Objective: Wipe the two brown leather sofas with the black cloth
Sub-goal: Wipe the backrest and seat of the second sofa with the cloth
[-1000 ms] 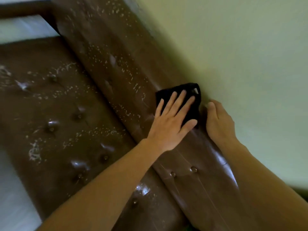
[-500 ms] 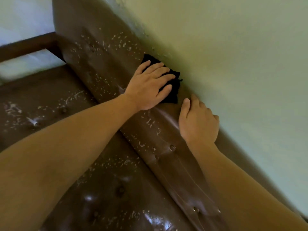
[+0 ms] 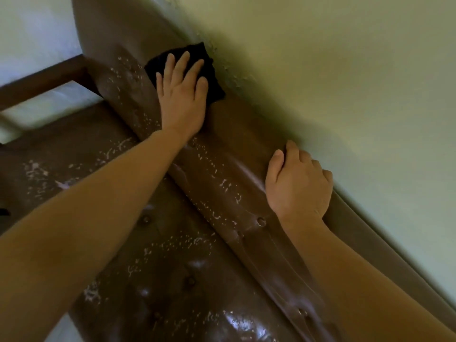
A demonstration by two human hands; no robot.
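Note:
A brown leather sofa (image 3: 229,154) runs diagonally along a pale wall, its backrest and buttoned seat speckled with white droplets. My left hand (image 3: 182,95) lies flat with straight fingers on the black cloth (image 3: 212,70), pressing it against the upper part of the backrest near the wall. My right hand (image 3: 299,186) rests on the top edge of the backrest lower down, its fingers curled over the edge toward the wall. Only one sofa is in view.
The pale green wall (image 3: 345,82) sits tight behind the backrest. A brown wooden armrest bar (image 3: 44,82) crosses at the left, with light floor beyond it. The seat (image 3: 118,243) has several tufted buttons and wet streaks.
My left hand has slid the black cloth farther up the backrest along the wall. My right hand has stayed on the backrest's top edge, now farther from the cloth.

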